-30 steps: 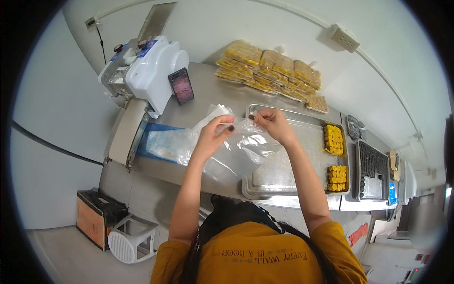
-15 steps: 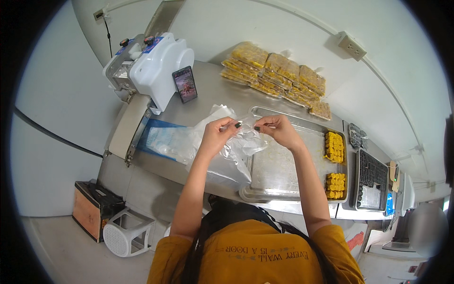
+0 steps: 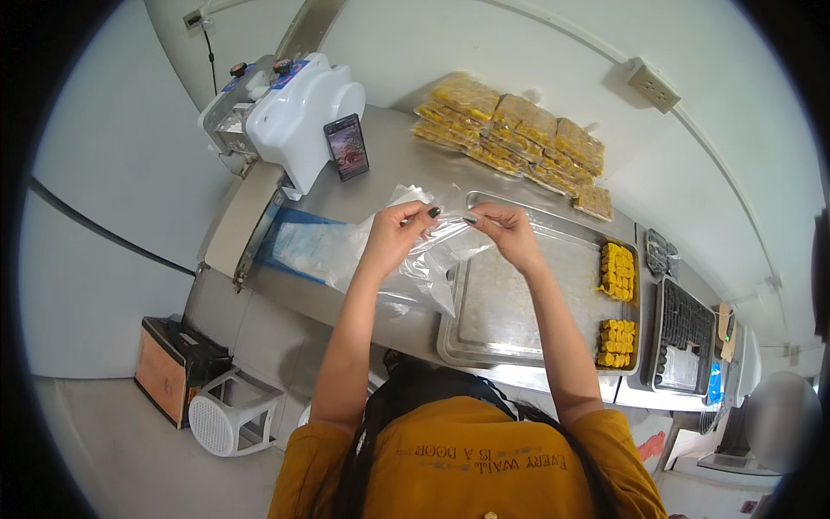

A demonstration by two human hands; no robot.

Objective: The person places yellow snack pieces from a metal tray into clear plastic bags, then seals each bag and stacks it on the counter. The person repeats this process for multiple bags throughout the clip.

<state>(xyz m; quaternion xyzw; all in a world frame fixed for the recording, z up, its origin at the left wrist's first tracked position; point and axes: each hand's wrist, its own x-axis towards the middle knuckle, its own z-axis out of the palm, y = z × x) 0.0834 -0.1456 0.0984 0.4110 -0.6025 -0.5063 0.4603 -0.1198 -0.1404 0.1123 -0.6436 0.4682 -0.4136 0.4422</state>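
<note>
As hands [image 3: 394, 237] pinch plastic [image 3: 425, 275], forearms [image 3: 349, 363] slant.

Can't make out where the mouth of the clear bag [image 3: 421, 275] is, it's all creases and glare around the fingers [image 3: 415, 216]. The bag and the hands also cover part of the left end of the metal tray [image 3: 519, 290]. Phone [image 3: 347, 147] screen's too small to read. Grey blob [image 3: 782, 421] at lower right is smeared, roundish maybe? Mustard shirt [image 3: 510, 463] gets chopped by the bottom edge.
</note>
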